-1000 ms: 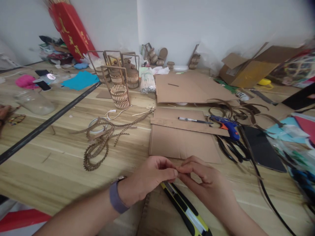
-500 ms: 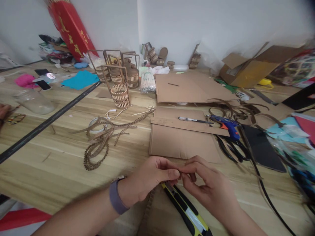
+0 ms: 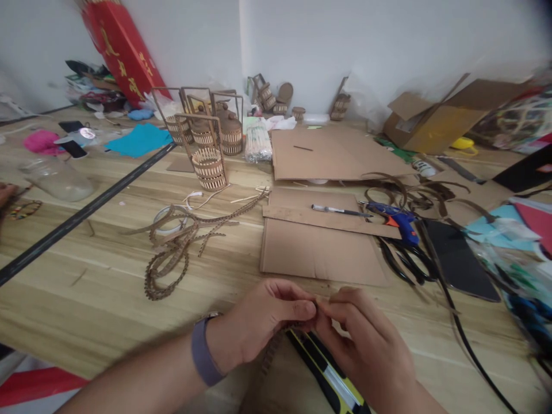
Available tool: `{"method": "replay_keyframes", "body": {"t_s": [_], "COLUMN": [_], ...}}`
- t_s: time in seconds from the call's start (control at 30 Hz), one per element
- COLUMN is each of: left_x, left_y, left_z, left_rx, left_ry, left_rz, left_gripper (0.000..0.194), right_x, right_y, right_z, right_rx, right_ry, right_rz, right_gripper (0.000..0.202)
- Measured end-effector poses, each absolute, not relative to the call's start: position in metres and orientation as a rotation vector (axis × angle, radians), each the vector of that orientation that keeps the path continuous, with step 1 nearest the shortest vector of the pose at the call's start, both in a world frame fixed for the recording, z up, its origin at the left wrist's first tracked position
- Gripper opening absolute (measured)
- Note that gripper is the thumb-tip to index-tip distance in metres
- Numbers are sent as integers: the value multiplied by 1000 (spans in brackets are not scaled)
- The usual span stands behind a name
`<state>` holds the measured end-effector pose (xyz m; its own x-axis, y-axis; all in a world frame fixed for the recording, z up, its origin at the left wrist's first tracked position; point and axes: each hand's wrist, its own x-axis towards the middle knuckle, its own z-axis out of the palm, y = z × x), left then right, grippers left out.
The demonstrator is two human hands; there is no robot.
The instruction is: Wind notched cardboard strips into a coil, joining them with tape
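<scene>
My left hand, with a watch band on the wrist, is closed in a pinch on a ridged cardboard strip that hangs below its fingers. My right hand meets it fingertip to fingertip, also pinched; whatever lies between its fingers is hidden. Under the hands lies a yellow and black utility knife, partly covered by my right hand. Beyond them are flat cardboard pieces with a pen on top. A tangle of ridged strips rests to the left.
Small handled baskets stand at the back left. On the right are a blue glue gun, scissors, a black slab and a cable. An open carton sits behind. Another person's hand shows at the left edge.
My right hand has turned and its fingers have curled in more closely against my left fingertips. Both hands have shifted slightly down, and more of the ridged strip shows.
</scene>
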<state>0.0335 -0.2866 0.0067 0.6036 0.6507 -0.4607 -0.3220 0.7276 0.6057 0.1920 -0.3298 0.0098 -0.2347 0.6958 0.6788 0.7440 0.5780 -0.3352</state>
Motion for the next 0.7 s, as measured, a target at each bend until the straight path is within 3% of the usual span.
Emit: {"method": "replay_keyframes", "body": {"t_s": [0.2,0.5,0.7], "left_x": [34,24,22], "left_y": [-287,-279,-277], "left_z": [12,6,4], "left_rx": [455,942,1093], "left_ry": [698,840,878], "left_rz": [632,512,479], "left_gripper": [37,19,18], "right_x": [191,212,212], "right_y": [-333,-315,-314], "right_z": [9,27,24], "right_rx": [-1123,-1077,-1064], "right_ry": [-2032,-2102,-2141], "right_rz": [-120,567,511], "right_gripper": [16,16,19]}}
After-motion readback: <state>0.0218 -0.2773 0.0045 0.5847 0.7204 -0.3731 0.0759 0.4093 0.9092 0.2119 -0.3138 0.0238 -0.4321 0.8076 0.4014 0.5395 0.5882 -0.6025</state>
